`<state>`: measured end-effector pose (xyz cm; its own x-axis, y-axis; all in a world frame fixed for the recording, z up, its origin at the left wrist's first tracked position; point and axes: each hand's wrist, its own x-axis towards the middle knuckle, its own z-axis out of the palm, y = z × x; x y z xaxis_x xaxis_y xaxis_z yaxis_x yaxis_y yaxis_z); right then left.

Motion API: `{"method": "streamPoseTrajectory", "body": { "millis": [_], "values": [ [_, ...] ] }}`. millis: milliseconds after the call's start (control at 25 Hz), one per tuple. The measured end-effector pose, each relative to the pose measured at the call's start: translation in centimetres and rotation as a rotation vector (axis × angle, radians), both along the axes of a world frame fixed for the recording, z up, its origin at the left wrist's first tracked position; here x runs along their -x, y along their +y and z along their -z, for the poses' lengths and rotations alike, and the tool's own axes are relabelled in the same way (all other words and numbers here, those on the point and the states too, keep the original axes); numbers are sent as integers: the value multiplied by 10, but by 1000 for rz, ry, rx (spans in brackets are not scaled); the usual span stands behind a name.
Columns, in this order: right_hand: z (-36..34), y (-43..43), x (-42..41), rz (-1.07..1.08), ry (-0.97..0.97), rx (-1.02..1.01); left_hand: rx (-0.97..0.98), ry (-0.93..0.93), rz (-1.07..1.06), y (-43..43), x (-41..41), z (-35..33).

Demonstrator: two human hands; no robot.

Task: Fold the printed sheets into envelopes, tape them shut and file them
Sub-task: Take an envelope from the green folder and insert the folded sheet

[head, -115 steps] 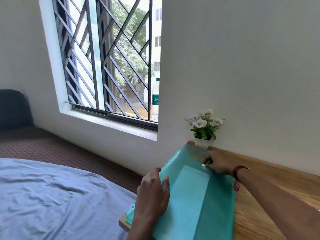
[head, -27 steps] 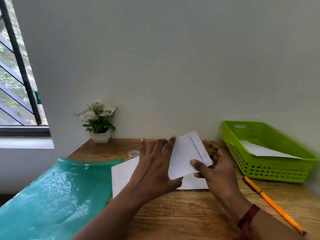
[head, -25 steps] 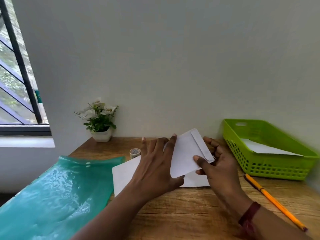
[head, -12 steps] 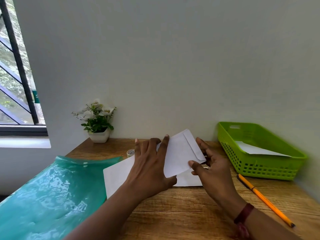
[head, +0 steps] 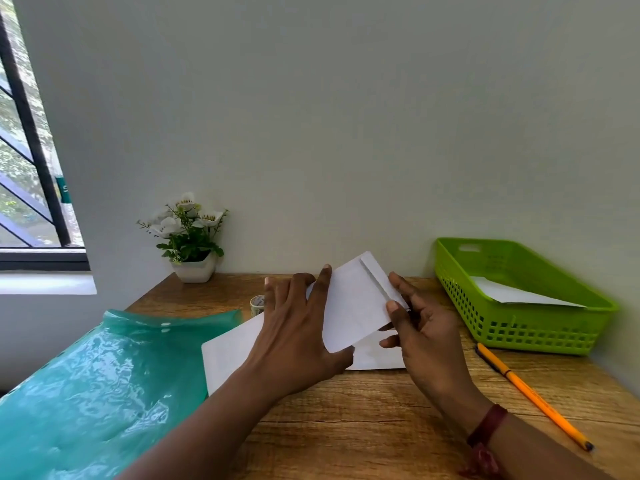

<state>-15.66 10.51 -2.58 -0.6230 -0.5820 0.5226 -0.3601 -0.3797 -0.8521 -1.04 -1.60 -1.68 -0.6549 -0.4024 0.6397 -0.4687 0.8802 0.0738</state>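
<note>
A white envelope (head: 356,303) is held tilted above the wooden desk (head: 363,427), its flap edge toward the upper right. My left hand (head: 298,330) grips its left side with the fingers spread over the front. On the right edge, my right hand (head: 422,337) pinches it with the thumb on top. Under both hands a white sheet (head: 232,351) lies flat on the desk. A small tape roll (head: 257,303) stands behind my left hand, partly hidden.
A teal plastic folder (head: 104,386) covers the desk's left end. At the right, against the wall, stands a green basket (head: 519,327) holding a white paper (head: 512,294). An orange pencil (head: 533,396) lies in front of it. A small potted flower (head: 188,244) sits at the back.
Earlier both hands were at the teal folder near the window. Over the last second they hold the envelope with only slight shifts; the view has drifted a little.
</note>
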Motion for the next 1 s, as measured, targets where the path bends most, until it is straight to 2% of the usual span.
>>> {"method": "streamPoseTrajectory", "body": {
  "millis": [240, 360, 520, 840, 1000],
  "values": [
    [1, 0, 5, 45, -97, 0, 67, -51, -22, -2, -5, -5],
    [0, -1, 10, 14, -184, -20, 132, -79, -45, -4, -9, -10],
    [-5, -1, 14, -37, -195, -44, 188, -102, -60, -7, -14, -14],
    [-10, 3, 15, -259, -240, -104, 93, -191, 30, -6, -16, -12],
    [-8, 5, 12, -302, -171, -127, 39, -128, 82, 0, -13, -9]
  ]
}}
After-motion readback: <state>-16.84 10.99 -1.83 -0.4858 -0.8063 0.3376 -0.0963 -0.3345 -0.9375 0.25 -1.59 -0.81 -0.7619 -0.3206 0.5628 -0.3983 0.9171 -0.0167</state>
